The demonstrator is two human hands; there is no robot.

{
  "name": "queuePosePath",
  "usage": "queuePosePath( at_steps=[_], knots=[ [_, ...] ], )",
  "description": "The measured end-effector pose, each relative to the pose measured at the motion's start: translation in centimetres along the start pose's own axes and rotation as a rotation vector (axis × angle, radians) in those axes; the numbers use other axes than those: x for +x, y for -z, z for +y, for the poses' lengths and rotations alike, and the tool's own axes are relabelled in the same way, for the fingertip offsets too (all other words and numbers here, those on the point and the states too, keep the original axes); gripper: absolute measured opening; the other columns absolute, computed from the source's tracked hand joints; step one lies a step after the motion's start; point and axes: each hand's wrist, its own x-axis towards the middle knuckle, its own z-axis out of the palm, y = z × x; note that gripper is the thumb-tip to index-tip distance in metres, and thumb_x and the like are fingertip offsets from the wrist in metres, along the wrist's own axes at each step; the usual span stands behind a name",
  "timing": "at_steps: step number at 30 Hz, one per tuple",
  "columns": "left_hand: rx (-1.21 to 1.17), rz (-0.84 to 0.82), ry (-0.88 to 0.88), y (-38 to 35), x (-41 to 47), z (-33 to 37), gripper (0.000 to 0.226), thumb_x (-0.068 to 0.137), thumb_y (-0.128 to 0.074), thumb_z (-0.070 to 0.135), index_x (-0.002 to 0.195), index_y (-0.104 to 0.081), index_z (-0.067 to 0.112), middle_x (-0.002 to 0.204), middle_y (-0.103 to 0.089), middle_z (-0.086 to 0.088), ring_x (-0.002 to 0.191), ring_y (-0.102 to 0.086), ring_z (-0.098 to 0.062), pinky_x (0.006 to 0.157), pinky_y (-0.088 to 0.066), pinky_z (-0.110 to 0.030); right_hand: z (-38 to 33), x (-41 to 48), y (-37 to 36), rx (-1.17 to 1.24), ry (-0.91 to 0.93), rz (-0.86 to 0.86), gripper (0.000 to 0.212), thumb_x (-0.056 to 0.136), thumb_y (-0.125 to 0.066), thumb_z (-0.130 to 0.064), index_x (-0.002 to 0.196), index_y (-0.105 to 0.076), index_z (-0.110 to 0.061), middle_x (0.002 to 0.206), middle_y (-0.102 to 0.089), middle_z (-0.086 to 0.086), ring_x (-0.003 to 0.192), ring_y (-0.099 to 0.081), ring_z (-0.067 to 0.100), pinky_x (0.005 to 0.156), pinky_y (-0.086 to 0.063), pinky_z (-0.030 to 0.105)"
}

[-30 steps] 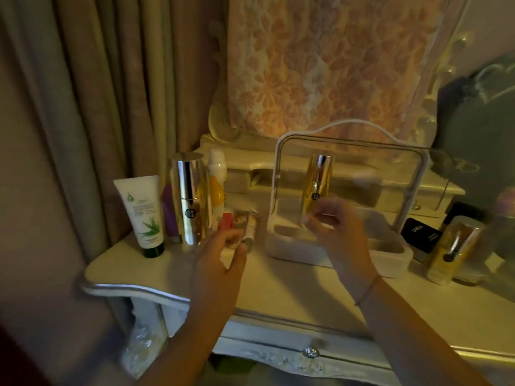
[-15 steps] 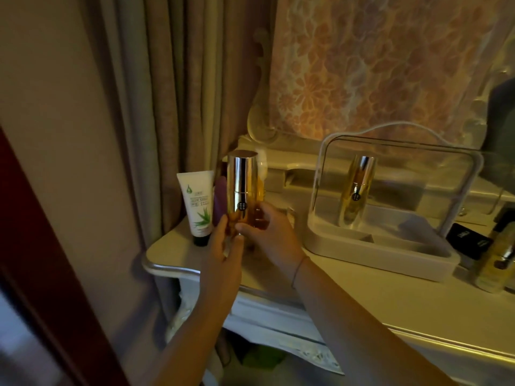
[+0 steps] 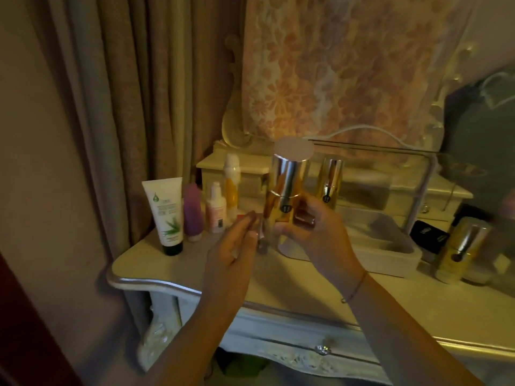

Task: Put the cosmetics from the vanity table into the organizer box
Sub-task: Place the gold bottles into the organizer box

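Note:
My right hand (image 3: 315,232) grips a tall gold bottle with a silver cap (image 3: 288,188), lifted off the vanity table (image 3: 306,288) and held just left of the white organizer box (image 3: 390,254). My left hand (image 3: 234,246) is right beside the bottle's base, fingers apart, with a small shiny item, too blurred to name, at its fingertips. A slimmer gold bottle (image 3: 331,179) stands inside the box under its raised clear lid (image 3: 426,179). On the table's left stand a white aloe tube (image 3: 167,213), a purple bottle (image 3: 192,211), a small white pump bottle (image 3: 216,207) and a white-and-yellow bottle (image 3: 232,181).
Right of the box sit a black compact (image 3: 429,235) and another gold bottle (image 3: 459,252). A small drawer unit (image 3: 231,165) and a fabric-covered mirror (image 3: 348,65) stand behind. Curtains (image 3: 125,107) hang at the left. The table's front edge has a drawer knob (image 3: 322,349).
My right hand left the slim bottle in the box, reached left, took the tall gold bottle and lifted it toward the box. My left hand stayed by it.

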Motion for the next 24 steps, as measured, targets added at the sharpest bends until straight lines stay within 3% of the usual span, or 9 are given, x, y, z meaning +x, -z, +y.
queuePosePath(
  at_steps=[4, 9, 12, 15, 16, 19, 22, 24],
  knots=[
    [0.038, -0.058, 0.018, -3.3, 1.3, -0.9, 0.031, 0.093, -0.047, 0.031, 0.122, -0.058, 0.031, 0.12, -0.056, 0.012, 0.108, -0.051, 0.004, 0.084, -0.04, -0.006, 0.8, -0.3, 4.2, -0.036, -0.018, 0.086, 0.045, 0.071, -0.078, -0.009, 0.109, -0.063, -0.027, 0.098, -0.072, -0.008, 0.093, -0.068, 0.006, 0.082, -0.053, 0.018],
    [0.063, -0.059, 0.012, -6.1, 3.0, -1.5, 0.03, 0.092, -0.052, 0.03, 0.121, -0.057, 0.031, 0.109, -0.058, 0.017, 0.101, -0.053, 0.005, 0.077, -0.035, 0.002, 2.4, 0.4, 5.5, -0.032, -0.041, 0.129, 0.043, 0.072, -0.077, -0.008, 0.109, -0.062, -0.025, 0.102, -0.071, -0.001, 0.096, -0.067, 0.014, 0.083, -0.054, 0.022],
    [0.148, -0.123, -0.002, -7.0, 4.2, -2.1, 0.036, 0.09, -0.051, 0.036, 0.126, -0.052, 0.033, 0.116, -0.057, 0.014, 0.106, -0.052, 0.0, 0.079, -0.037, -0.003, 3.1, 1.6, 5.4, -0.05, -0.043, 0.133, 0.041, 0.073, -0.077, -0.01, 0.106, -0.062, -0.029, 0.1, -0.071, -0.005, 0.095, -0.066, 0.008, 0.081, -0.051, 0.016],
    [0.153, -0.164, 0.006, -7.7, 5.2, -3.0, 0.04, 0.09, -0.053, 0.033, 0.13, -0.05, 0.026, 0.127, -0.055, 0.007, 0.114, -0.05, -0.006, 0.09, -0.044, -0.022, 4.0, 2.7, 5.0, -0.103, -0.063, 0.133, 0.037, 0.074, -0.078, -0.013, 0.105, -0.063, -0.025, 0.098, -0.069, -0.009, 0.093, -0.064, 0.002, 0.077, -0.048, 0.01],
    [0.159, -0.157, 0.006, -7.9, 5.3, -3.3, 0.041, 0.09, -0.055, 0.031, 0.129, -0.05, 0.022, 0.128, -0.053, 0.006, 0.115, -0.05, -0.007, 0.091, -0.044, -0.02, 4.3, 3.0, 4.9, -0.115, -0.073, 0.137, 0.035, 0.074, -0.078, -0.014, 0.104, -0.063, -0.025, 0.096, -0.069, -0.011, 0.092, -0.063, 0.001, 0.076, -0.048, 0.011],
    [0.195, -0.125, 0.031, -8.3, 5.3, -4.3, 0.044, 0.086, -0.06, 0.029, 0.128, -0.048, 0.021, 0.121, -0.048, 0.009, 0.097, -0.048, 0.007, 0.073, -0.036, 0.001, 5.2, 3.9, 4.4, -0.173, -0.076, 0.175, 0.033, 0.074, -0.078, -0.018, 0.099, -0.061, -0.031, 0.093, -0.065, -0.016, 0.09, -0.06, -0.002, 0.077, -0.047, 0.012],
    [0.137, -0.178, 0.071, -8.7, 4.9, -5.1, 0.045, 0.085, -0.061, 0.03, 0.126, -0.042, 0.036, 0.113, -0.044, 0.022, 0.089, -0.044, 0.023, 0.068, -0.036, -0.001, 5.6, 4.6, 4.1, -0.204, -0.081, 0.179, 0.038, 0.075, -0.077, -0.02, 0.11, -0.062, -0.023, 0.1, -0.064, -0.013, 0.096, -0.058, 0.0, 0.081, -0.046, 0.012],
    [0.103, -0.196, 0.062, -8.8, 4.8, -5.2, 0.044, 0.086, -0.061, 0.024, 0.113, -0.039, 0.05, 0.107, -0.043, 0.032, 0.092, -0.043, 0.026, 0.069, -0.037, 0.0, 5.7, 5.0, 3.8, -0.215, -0.09, 0.16, 0.04, 0.075, -0.077, -0.021, 0.113, -0.062, -0.022, 0.102, -0.065, -0.013, 0.097, -0.058, -0.002, 0.08, -0.045, 0.01]
  ],
)
